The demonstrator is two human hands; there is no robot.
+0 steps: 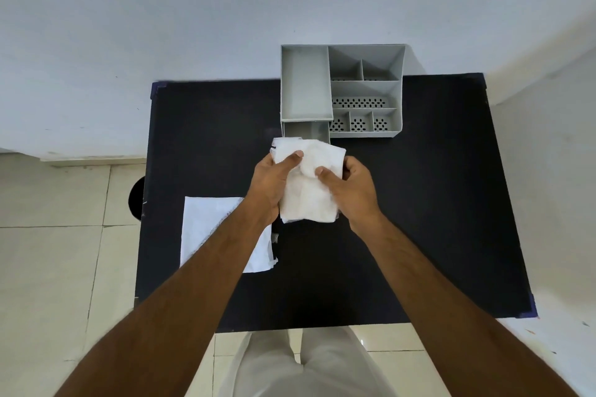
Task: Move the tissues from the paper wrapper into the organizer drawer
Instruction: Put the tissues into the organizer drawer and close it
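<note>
Nearest the camera, two bare forearms reach forward over the near edge of a black rectangular table (pixel 419 235), converging toward its middle. On the near left of the table lies a flat white paper wrapper (pixel 209 229), partly crossed by the left forearm. Just beyond it, both hands hold a soft stack of folded white tissues (pixel 308 200) above the tabletop. The left hand (pixel 269 184) grips the stack's left side, thumb lying across the top and fingers curled underneath. The right hand (pixel 351 187) clasps the right side in the same way, thumb pressed onto the top layer and fingers wrapped below and out of sight. The far end of the tissues overlaps the front of the grey plastic drawer (pixel 306 130), which is pulled out toward the person. The drawer belongs to a grey plastic desk organizer (pixel 398 100) with several open compartments, some with perforated floors, standing at the far edge of the table against a pale wall (pixel 193 10).
</note>
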